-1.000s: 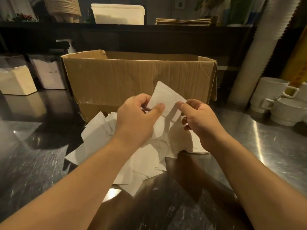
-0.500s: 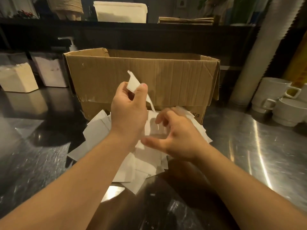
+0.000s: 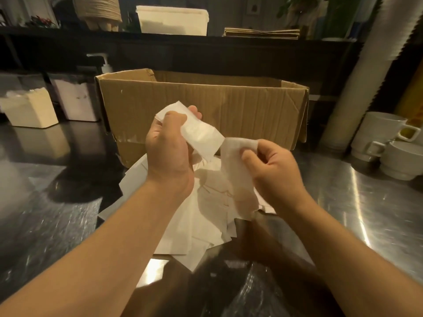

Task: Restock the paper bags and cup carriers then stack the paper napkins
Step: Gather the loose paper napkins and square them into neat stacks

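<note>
Steel counter (image 3: 366, 225) fills our view, scuffed and glinting under warm light, and our two forearms reach out over it. Nearest to us lies a loose heap of white paper napkins (image 3: 201, 216), overlapping at all angles on the counter just in front of a cardboard box (image 3: 240, 110). Above that heap our left hand (image 3: 169, 152) has its fingers curled round one folded napkin (image 3: 196, 131), which sticks out tilted toward the right. Beside it our right hand (image 3: 272, 170) pinches the top edge of a second napkin (image 3: 235, 165) between thumb and bent fingers, so the sheet hangs down toward the heap (its upper corner nearly meets the first napkin). Behind the hands the box stands open-topped; we cannot see inside it. Farther right sit white mugs (image 3: 377, 136), and to the left, pale containers (image 3: 29, 108). Farthest back, a dark shelf (image 3: 206, 42) carries a flat pile of brown paper bags (image 3: 261, 33).
</note>
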A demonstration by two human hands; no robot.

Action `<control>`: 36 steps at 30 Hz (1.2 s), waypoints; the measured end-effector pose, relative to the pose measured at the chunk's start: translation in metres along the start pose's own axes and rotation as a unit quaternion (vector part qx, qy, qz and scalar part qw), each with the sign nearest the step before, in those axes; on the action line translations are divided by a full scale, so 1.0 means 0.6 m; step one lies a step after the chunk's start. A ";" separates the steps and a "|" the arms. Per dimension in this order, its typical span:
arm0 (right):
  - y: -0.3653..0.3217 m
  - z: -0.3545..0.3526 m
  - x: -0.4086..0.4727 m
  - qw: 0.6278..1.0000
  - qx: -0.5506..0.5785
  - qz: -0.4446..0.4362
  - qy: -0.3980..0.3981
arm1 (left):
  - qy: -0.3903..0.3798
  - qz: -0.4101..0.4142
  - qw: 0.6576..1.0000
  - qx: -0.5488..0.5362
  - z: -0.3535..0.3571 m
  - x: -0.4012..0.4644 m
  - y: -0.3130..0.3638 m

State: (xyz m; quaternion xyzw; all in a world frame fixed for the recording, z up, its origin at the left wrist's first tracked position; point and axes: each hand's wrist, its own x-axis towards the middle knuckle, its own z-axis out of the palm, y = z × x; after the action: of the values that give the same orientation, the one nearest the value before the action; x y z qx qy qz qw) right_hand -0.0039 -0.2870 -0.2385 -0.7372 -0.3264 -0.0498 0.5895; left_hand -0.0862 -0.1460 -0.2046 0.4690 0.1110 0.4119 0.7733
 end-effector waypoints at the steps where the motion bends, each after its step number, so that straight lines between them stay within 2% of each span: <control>1: -0.006 -0.010 0.004 0.997 0.063 0.033 -0.022 | -0.004 -0.015 1.000 -0.011 0.000 0.000 0.003; 4: -0.021 -0.035 0.015 0.972 0.183 0.100 -0.108 | -0.038 -0.057 0.997 -0.027 0.000 -0.001 0.009; 7: -0.026 -0.048 0.019 0.952 0.225 0.121 -0.170 | -0.102 -0.098 0.989 -0.035 0.000 -0.003 0.013; 9: -0.027 -0.048 0.018 0.951 0.223 0.110 -0.184 | -0.151 -0.124 0.981 -0.013 -0.001 -0.006 0.010; 13: -0.028 -0.034 0.013 0.973 0.156 0.056 -0.163 | -0.244 -0.222 0.943 0.046 -0.002 -0.008 -0.004; 15: -0.028 -0.032 0.011 0.977 0.137 0.049 -0.156 | -0.260 -0.260 0.929 0.037 -0.002 -0.007 -0.011; 21: -0.024 -0.024 0.010 0.982 0.114 0.091 -0.118 | -0.282 -0.312 0.907 0.033 -0.002 -0.012 -0.022; 24: -0.021 -0.017 0.010 0.986 0.105 0.099 -0.079 | -0.325 -0.349 0.879 0.003 -0.002 -0.009 -0.027; 28: -0.018 -0.012 0.006 0.988 0.112 0.095 -0.055 | -0.318 -0.379 0.869 -0.014 -0.006 -0.002 -0.039; 33: -0.013 -0.003 0.002 0.989 0.094 0.112 -0.024 | -0.294 -0.375 0.879 0.005 -0.003 -0.012 -0.038; 36: -0.002 0.004 0.003 0.999 -0.004 0.031 0.036 | -0.245 -0.400 0.883 -0.027 0.000 -0.015 -0.034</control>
State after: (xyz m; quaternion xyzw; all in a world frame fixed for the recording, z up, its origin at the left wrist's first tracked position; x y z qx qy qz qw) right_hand -0.0039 -0.2841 -0.2374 -0.7471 -0.2816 -0.0597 0.5991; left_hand -0.0813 -0.1572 -0.2234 0.4500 0.0850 -0.0573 0.8871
